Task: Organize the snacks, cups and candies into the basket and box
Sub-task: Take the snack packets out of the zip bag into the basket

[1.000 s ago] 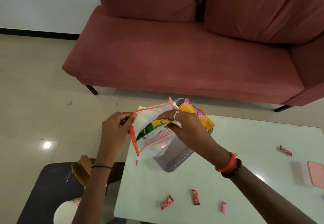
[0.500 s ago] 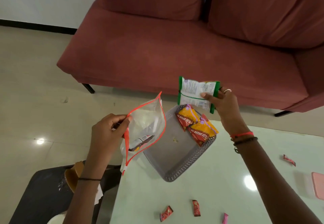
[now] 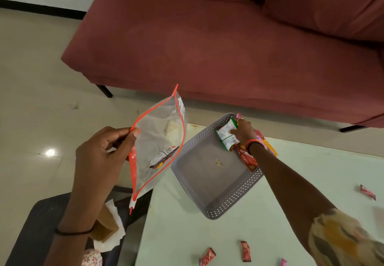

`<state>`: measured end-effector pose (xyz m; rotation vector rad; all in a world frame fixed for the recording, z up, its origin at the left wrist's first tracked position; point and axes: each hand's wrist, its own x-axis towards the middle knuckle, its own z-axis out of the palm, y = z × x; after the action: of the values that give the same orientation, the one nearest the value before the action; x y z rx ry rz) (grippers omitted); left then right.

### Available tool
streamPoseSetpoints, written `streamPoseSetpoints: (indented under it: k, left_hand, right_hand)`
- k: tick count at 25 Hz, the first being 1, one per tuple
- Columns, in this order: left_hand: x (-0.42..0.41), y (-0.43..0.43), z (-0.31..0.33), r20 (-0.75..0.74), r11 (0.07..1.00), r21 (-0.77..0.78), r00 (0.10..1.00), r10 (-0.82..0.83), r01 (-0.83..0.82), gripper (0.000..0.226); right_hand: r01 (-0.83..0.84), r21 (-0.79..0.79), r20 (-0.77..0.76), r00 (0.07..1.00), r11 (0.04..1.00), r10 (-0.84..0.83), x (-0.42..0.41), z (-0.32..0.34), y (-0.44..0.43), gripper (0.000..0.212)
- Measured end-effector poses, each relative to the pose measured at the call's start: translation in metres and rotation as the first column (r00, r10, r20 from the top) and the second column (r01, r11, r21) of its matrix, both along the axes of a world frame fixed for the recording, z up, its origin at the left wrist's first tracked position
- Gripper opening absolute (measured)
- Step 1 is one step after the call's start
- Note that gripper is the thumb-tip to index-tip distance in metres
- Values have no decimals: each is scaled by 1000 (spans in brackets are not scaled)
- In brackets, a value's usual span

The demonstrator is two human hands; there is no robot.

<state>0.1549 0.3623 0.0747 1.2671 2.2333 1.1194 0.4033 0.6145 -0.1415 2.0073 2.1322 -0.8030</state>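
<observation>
Counts showing rn: 1 grey basket (image 3: 216,182) sitting on 1 pale table (image 3: 187,234). 1 green-white snack pkt (image 3: 226,135) lying in it, plus approx 2 red/orange pkts (image 3: 247,159), partly hidden by the arm so can't be sure. 1 clear zip bag (image 3: 160,141) w/ orange edging, holding at least 1 pkt (image 3: 164,156). 4 small wrapped candies lying loose: (image 3: 207,256), (image 3: 245,251), (image 3: 283,262), (image 3: 367,192). 2 hands working. 1 red sofa (image 3: 207,37).
</observation>
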Motion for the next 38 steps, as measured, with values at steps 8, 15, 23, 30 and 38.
streamPoseSetpoints:
  k: [8,15,23,30,38]
  left_hand:
    - [-1,1,-11,119,999,26,993,19,-22,5]
    - [0,3,-9,90,999,31,996,-11,8,5]
    - [7,-5,-8,31,1000,-2,999,-18,19,11]
    - [30,-13,-4,-158,997,-49,985,-73,66,12]
    - [67,-17,12,-189,992,-26,974,-124,122,14]
  right_hand:
    - [-97,89,42,995,991,94,-12,-17,-3,37]
    - [-69,136,20,998,988,67,-9,-12,-1,49]
    - [236,206,-309,936,950,-166,-8,29,-9,31]
    - [-127,267,-851,435,955,296,-40,240,-107,8]
    - [-878,-116,-31,470,464,882,-100,208,-185,29]
